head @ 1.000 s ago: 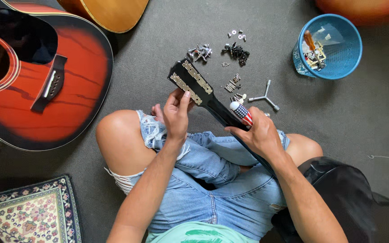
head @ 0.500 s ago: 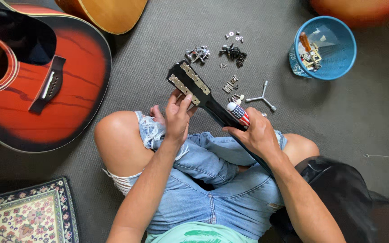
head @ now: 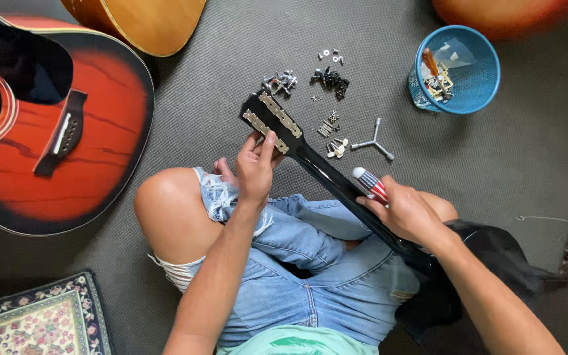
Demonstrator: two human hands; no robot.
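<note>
The right hand point(head: 410, 213) hides most of the striped screwdriver point(head: 369, 183).

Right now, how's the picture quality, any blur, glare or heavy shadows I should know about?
Head view: even, soft daylight, with only faint shadows under the blue basket; a bright glare streak runs along the glossy black guitar neck; the left hand, right hand and loose metal parts are sharp; the orange shape at the top edge looks blurred.

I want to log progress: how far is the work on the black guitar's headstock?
Done: tuner plates sit on the headstock. In hand: the left hand fingers its lower edge; the right hand grips the neck and a screwdriver. Left: loose screws and pegs lie on the floor.
</note>
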